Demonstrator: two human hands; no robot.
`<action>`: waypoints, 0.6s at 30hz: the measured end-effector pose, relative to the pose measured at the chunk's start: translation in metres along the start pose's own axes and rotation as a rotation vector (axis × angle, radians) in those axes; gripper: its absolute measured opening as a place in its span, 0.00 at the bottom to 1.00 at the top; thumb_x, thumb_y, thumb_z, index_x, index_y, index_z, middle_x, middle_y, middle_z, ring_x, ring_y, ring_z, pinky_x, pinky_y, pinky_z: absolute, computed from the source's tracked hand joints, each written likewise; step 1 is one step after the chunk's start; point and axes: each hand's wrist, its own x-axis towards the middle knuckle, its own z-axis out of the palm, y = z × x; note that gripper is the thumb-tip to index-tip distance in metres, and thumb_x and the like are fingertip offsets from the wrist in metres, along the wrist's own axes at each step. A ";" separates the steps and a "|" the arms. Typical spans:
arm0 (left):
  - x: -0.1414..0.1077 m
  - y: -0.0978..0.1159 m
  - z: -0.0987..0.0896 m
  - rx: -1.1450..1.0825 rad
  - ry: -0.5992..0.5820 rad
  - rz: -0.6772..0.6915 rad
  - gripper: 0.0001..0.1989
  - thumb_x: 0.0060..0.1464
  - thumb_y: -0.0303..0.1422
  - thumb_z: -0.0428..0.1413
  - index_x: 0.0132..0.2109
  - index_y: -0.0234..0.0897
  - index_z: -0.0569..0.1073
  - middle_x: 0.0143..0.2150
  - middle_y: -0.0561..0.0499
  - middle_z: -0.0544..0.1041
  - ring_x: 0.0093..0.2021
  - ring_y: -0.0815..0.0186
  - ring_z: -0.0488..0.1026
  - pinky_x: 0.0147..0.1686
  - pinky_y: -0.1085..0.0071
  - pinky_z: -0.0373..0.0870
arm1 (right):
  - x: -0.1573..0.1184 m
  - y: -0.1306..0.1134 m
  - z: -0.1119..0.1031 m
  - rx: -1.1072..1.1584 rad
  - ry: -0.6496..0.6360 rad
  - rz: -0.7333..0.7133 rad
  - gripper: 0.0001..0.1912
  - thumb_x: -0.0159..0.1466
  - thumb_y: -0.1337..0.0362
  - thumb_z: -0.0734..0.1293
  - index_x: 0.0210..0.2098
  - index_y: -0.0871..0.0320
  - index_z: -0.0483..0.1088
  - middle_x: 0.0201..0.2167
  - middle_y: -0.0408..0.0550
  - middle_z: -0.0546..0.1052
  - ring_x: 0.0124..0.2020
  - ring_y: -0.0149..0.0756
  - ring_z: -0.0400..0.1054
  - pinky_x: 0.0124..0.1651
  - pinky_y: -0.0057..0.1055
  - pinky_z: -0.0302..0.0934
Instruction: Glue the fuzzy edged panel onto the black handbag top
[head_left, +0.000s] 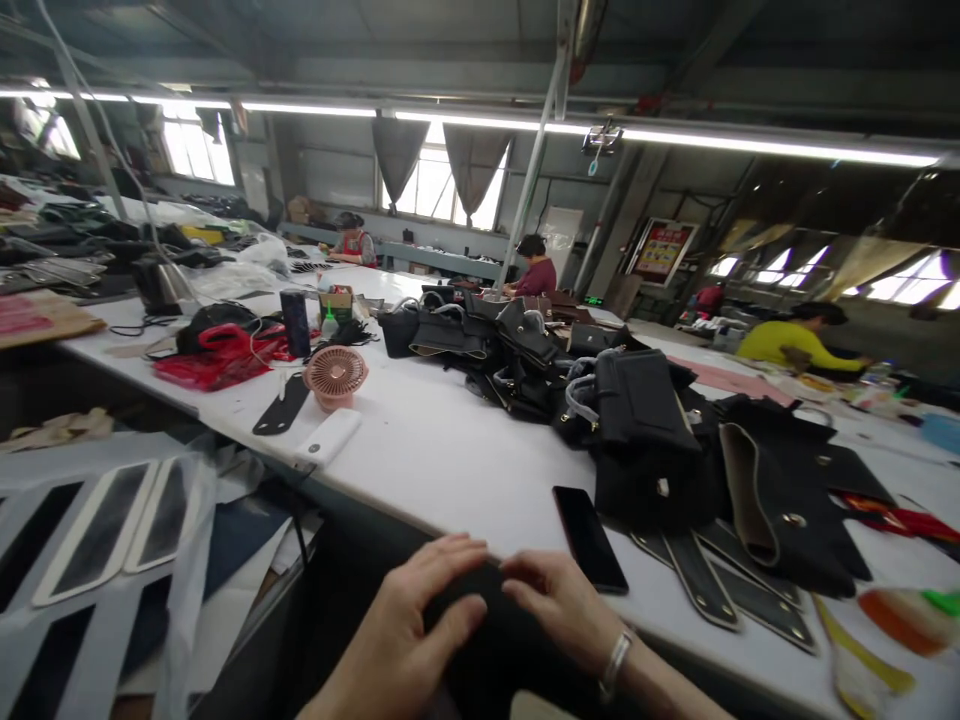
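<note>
My left hand [412, 625] is held in front of the table's near edge, fingers stretched out and thumb apart, with nothing in it. Beside it, my right hand [559, 605] wears a bracelet; its fingers are loosely bent, the thumb stands off, and no object shows in it. A small gap separates the two hands. Nearest to my right hand lies a black smartphone [590, 540] on the white table [450, 460]. Just beyond the phone is a black handbag [645, 430], with black straps [701, 580] with pale edges lying below it.
More black handbags [450, 325] are heaped farther back. A pink fan [336, 375], a white device [330, 437] and a red plastic bag [217, 365] stand to the left. An orange bottle [904, 618] is at the lower right. Several people sit at far tables.
</note>
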 end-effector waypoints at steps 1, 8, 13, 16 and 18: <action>0.022 -0.021 -0.007 0.069 0.027 -0.046 0.19 0.60 0.41 0.51 0.55 0.45 0.73 0.57 0.50 0.73 0.60 0.59 0.67 0.61 0.60 0.63 | 0.026 0.006 0.000 -0.071 0.020 0.011 0.12 0.63 0.63 0.63 0.42 0.59 0.76 0.33 0.46 0.80 0.36 0.35 0.73 0.40 0.26 0.66; 0.139 -0.184 -0.025 0.631 0.302 -0.237 0.24 0.58 0.36 0.47 0.55 0.23 0.71 0.58 0.33 0.71 0.62 0.47 0.63 0.60 0.48 0.60 | 0.227 0.050 -0.023 -0.536 0.276 0.094 0.29 0.60 0.58 0.70 0.59 0.60 0.64 0.69 0.57 0.49 0.68 0.59 0.39 0.61 0.61 0.46; 0.148 -0.220 -0.010 0.826 0.320 -0.195 0.26 0.61 0.41 0.47 0.60 0.28 0.68 0.62 0.38 0.67 0.64 0.47 0.59 0.62 0.43 0.52 | 0.345 0.079 -0.051 -0.774 0.363 0.108 0.42 0.56 0.50 0.72 0.64 0.59 0.56 0.71 0.52 0.36 0.68 0.58 0.22 0.62 0.68 0.25; 0.144 -0.225 -0.007 0.971 0.313 -0.151 0.26 0.62 0.41 0.45 0.61 0.30 0.66 0.61 0.42 0.69 0.63 0.51 0.62 0.60 0.46 0.59 | 0.406 0.086 -0.056 -0.815 0.389 0.137 0.47 0.58 0.46 0.70 0.67 0.60 0.49 0.71 0.53 0.35 0.68 0.59 0.24 0.61 0.69 0.29; 0.143 -0.233 -0.006 1.042 0.334 -0.113 0.25 0.61 0.41 0.47 0.60 0.32 0.67 0.61 0.43 0.70 0.62 0.52 0.64 0.58 0.48 0.60 | 0.443 0.086 -0.053 -0.809 0.403 0.190 0.46 0.59 0.51 0.69 0.69 0.59 0.44 0.71 0.56 0.34 0.68 0.63 0.28 0.58 0.73 0.37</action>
